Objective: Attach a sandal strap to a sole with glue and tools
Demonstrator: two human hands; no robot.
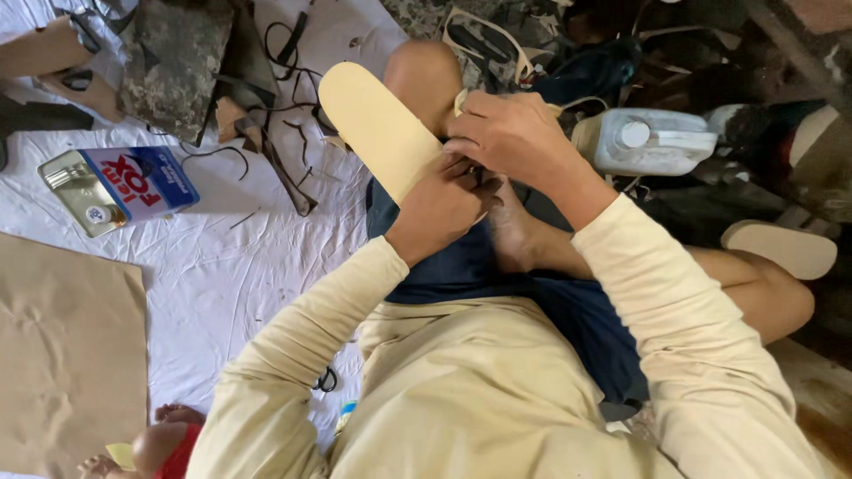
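Both hands are on a pale shoe sole [377,129] held over the lap. Left hand [439,213] is curled shut around the sole's near end, gripping from below. Right hand [510,133] is closed too, fingers bent over the sole's right edge and pinching it beside the knee [424,75]; there's a bit of something dark between the two hands, can't tell what.

So the sole runs long-ways from the hands up and to the left, rounded end pointing away from the body, near end buried in the left grip. Left hand is at the near end, right one a bit further along the edge, and the two hands touch.

Further out: a flat tin [120,188] lies well left on the white sheet [222,266], brown card [71,355] in the near left corner, black strips [284,151] scattered beyond. A plastic jug [652,142] lies right of the right hand, and a second sole [781,248] rests by the right knee.
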